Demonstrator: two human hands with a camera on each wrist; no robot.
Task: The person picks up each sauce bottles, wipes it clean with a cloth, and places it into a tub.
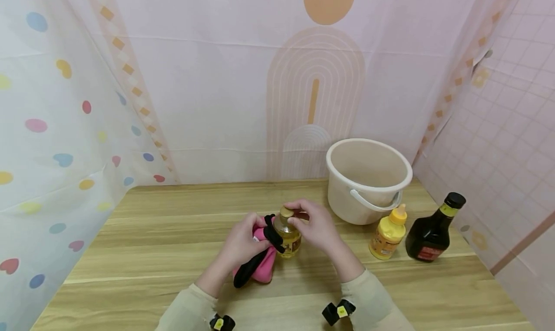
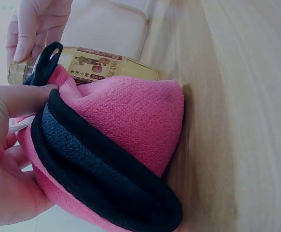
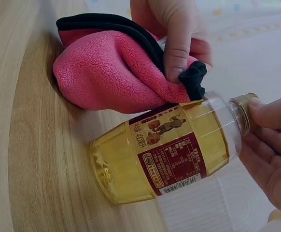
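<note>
My left hand (image 1: pixel 242 243) pinches a pink cloth (image 2: pixel 131 113) with black edging and a small black loop, thumb on its near side. The folded cloth hangs down beside a clear plastic bottle of yellow oil (image 3: pixel 179 150) and overlaps its side. In the head view that bottle stands upright on the table. With thumb and fingers, my right hand (image 1: pixel 318 226) holds the bottle's gold cap (image 3: pixel 244 112) from above. A dark red label with Chinese print faces the right wrist camera.
A cream bucket (image 1: pixel 336 194) with a handle stands at the back right of the wooden table (image 1: pixel 165 234). In front of it are a yellow squeeze bottle (image 1: pixel 387 234) and a dark sauce bottle (image 1: pixel 429 237) with a black cap. Printed curtains line the back and sides.
</note>
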